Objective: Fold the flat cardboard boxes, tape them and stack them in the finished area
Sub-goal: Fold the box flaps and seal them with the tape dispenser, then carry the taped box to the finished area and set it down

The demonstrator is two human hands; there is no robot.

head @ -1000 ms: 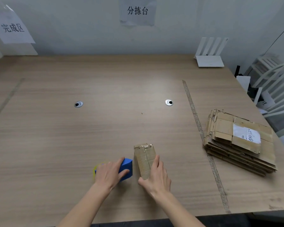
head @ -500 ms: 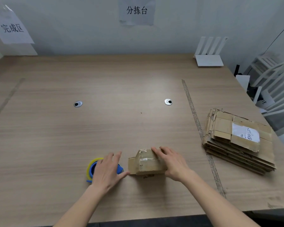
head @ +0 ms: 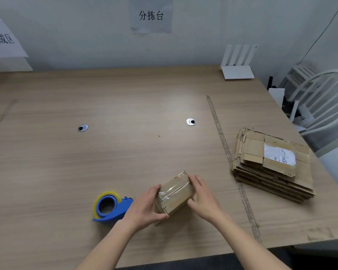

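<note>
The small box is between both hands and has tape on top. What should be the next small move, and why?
Probably lift the small box and carry it left toward the sign marking the finished area. Clear tape already covers its top seam, the left hand and right hand press its two sides, and the tape dispenser lies released on the table.

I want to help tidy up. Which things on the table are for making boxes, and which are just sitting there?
For the job:
small taped box
tape dispenser
stack of flat cardboard

Just sitting there:
white router
white chair, beside the table
</note>
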